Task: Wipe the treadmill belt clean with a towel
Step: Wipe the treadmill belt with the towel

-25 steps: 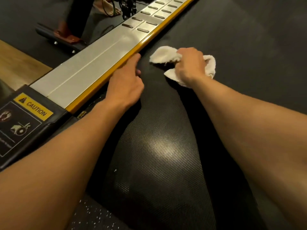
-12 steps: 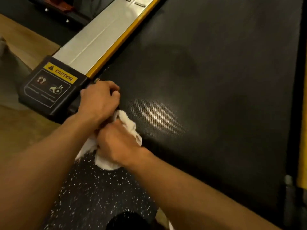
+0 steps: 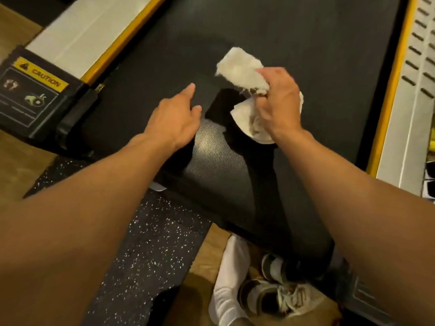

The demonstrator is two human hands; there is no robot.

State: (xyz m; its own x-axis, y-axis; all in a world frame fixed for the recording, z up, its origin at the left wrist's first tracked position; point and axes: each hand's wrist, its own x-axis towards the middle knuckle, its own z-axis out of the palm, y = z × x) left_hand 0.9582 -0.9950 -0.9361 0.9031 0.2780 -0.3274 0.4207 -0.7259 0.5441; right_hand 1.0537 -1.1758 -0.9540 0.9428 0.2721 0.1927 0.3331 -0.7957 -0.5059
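Head view: right hand (image 3: 279,102) gripping bunched white towel (image 3: 240,68) over the middle of the treadmill belt (image 3: 317,55), near its rear edge; contact with belt unclear. Left hand (image 3: 175,118) spread wide, palm down on belt, beside the towel, toward the left edge.

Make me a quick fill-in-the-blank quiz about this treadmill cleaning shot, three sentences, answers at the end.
1. The white towel is gripped in the person's ____ hand.
2. The label on the black end cap at the belt's left corner reads ____.
3. The left hand reaches out over the black treadmill belt with its fingers ____ and holds nothing.

Missing words: right; CAUTION; open
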